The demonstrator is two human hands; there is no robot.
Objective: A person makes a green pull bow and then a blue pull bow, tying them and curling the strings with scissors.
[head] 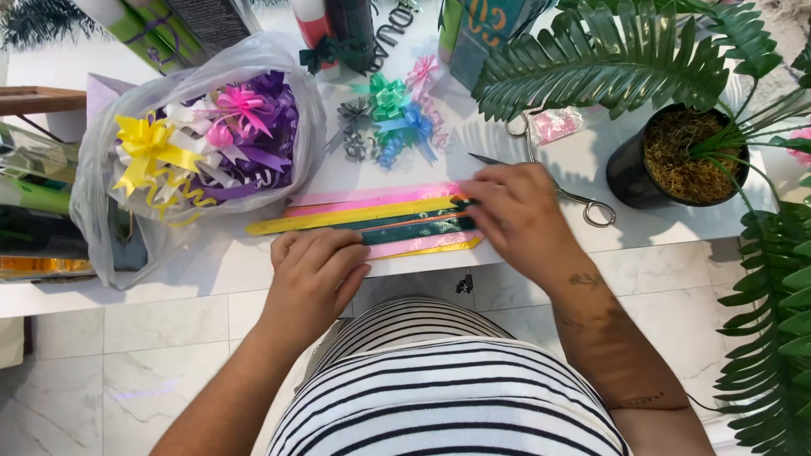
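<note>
Left hand (pixel 314 268) lies palm down at the near edge of the white table (pixel 211 262), fingers curled loosely, fingertips pressing the left ends of the flat ribbon strips (pixel 372 218). The strips, pink, yellow and dark green, lie side by side along the near edge, about mid-table. Right hand (pixel 517 215) covers their right ends, fingers bent down and pinching at the dark green strip; exact grip is hidden under the hand. Scissors (pixel 557 173) lie just behind the right hand, blades pointing left, partly hidden by it. Clear plastic bag (pixel 279 76) of ribbon bows sits at the left side of the table. Loose bows (pixel 390 118) lie toward the far edge, mid-table. Black pot (pixel 629 173) with a green plant stands at the right edge.
</note>
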